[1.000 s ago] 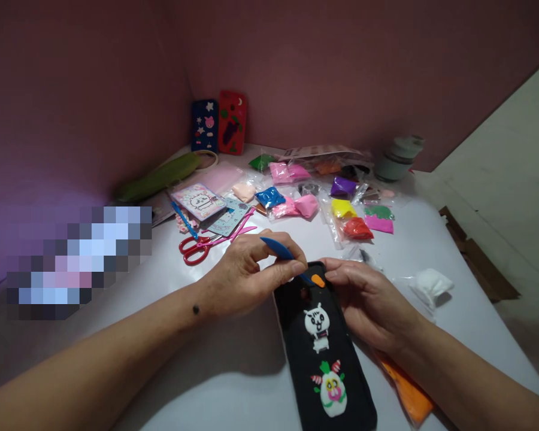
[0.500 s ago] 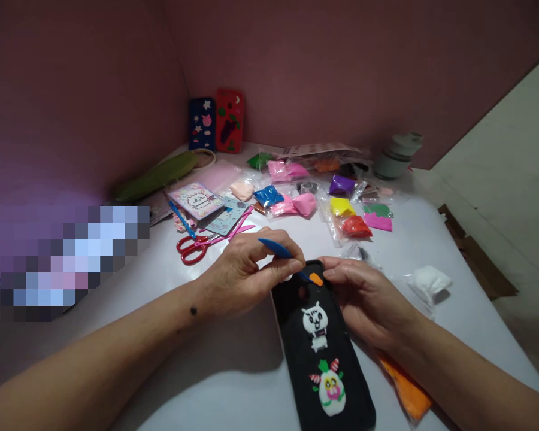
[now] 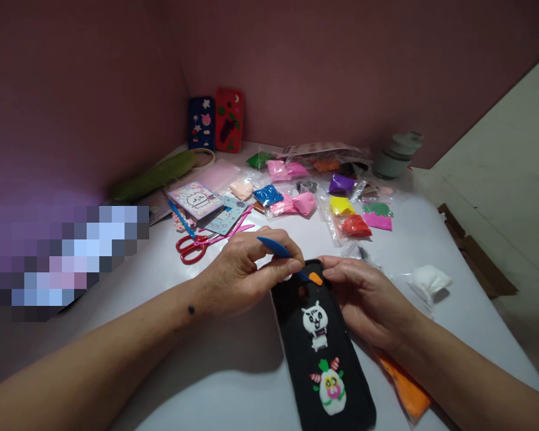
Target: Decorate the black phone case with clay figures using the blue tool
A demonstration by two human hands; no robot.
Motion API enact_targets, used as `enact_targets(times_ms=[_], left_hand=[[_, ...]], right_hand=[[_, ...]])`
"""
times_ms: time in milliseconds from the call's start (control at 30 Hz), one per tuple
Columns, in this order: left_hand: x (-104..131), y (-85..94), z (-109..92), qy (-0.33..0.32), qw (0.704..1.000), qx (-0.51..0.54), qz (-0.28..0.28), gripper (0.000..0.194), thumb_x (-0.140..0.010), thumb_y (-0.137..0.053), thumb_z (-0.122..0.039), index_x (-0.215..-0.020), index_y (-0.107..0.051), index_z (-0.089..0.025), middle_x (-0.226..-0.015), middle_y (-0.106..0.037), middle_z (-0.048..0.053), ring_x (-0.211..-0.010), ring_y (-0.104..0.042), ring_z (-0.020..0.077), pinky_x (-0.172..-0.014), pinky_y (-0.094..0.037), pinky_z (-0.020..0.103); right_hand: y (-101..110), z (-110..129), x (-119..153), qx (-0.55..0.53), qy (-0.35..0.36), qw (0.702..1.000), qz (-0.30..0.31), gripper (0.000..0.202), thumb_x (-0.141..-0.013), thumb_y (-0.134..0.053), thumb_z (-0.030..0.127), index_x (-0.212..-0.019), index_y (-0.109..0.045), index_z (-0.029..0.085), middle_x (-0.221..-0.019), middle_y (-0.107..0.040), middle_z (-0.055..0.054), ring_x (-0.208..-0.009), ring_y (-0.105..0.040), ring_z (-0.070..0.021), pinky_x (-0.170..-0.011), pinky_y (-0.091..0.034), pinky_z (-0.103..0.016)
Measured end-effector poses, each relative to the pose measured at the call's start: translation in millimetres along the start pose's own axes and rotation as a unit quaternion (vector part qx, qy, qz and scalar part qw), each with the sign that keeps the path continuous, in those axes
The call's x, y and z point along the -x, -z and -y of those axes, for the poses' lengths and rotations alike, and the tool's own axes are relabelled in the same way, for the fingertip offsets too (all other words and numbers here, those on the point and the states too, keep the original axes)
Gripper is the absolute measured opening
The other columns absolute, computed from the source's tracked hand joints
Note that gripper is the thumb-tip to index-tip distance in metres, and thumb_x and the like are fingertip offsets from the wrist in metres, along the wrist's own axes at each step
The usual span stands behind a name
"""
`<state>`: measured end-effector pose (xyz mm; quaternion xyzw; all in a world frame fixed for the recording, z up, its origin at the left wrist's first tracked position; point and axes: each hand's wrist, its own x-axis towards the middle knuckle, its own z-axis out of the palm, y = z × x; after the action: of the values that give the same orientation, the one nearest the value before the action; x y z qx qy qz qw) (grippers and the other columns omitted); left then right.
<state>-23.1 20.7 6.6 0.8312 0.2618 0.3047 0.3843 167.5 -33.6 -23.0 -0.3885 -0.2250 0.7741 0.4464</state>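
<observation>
A black phone case [image 3: 296, 359] lies tilted on the white table, bearing a white cat-like clay figure [image 3: 315, 323] and a white clay figure with striped horns [image 3: 332, 390]. Near its top edge sits a small orange clay piece [image 3: 315, 279]. Pinched in my left hand [image 3: 260, 272] is a blue tool [image 3: 273, 246], its tip against the orange piece's left side. My right hand [image 3: 372, 299] grips the case's upper right edge, thumb close to the orange piece.
Packets of coloured clay, such as yellow [image 3: 342, 206] and blue [image 3: 268, 195], spread behind the hands. Red scissors [image 3: 192, 249] lie left, an orange packet [image 3: 406, 389] and white packet [image 3: 431, 280] right. Two decorated cases [image 3: 229, 120] lean on the wall.
</observation>
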Motion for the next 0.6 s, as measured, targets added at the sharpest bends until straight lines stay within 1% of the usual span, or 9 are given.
enact_targets(times_ms=[167,367,600], left_hand=[[0.3,0.6,-1.6,-0.001,1.0,-0.006,-0.006,0.014,-0.086,-0.054,-0.019,-0.078,-0.065,-0.017,-0.072,-0.063,0.001,-0.069,-0.057,0.0126,-0.061,-0.045,0.022],[-1.4,1.3,-1.0,-0.007,1.0,0.022,-0.007,0.015,-0.086,-0.054,-0.016,-0.076,-0.065,-0.016,-0.072,-0.063,0.002,-0.069,-0.057,0.0119,-0.06,-0.045,0.021],[-0.9,2.3,-3.2,0.0,0.999,0.035,-0.01,0.015,-0.086,-0.055,-0.016,-0.075,-0.065,-0.016,-0.071,-0.062,0.001,-0.064,-0.055,0.0109,-0.062,-0.046,0.022]], right_hand=[[-1.1,0.7,0.3,0.006,-0.006,1.0,0.004,0.015,-0.066,-0.06,0.012,-0.076,-0.071,0.012,-0.072,-0.068,-0.006,-0.073,-0.063,-0.0184,-0.074,-0.047,-0.03],[-0.5,0.1,0.7,0.004,-0.005,1.0,-0.002,0.016,-0.066,-0.06,0.011,-0.078,-0.071,0.011,-0.072,-0.068,-0.006,-0.07,-0.062,-0.0166,-0.072,-0.047,-0.029],[0.8,-0.9,0.5,0.004,-0.01,1.0,-0.007,0.016,-0.066,-0.06,0.011,-0.079,-0.069,0.012,-0.076,-0.069,-0.007,-0.07,-0.062,-0.017,-0.072,-0.047,-0.03]])
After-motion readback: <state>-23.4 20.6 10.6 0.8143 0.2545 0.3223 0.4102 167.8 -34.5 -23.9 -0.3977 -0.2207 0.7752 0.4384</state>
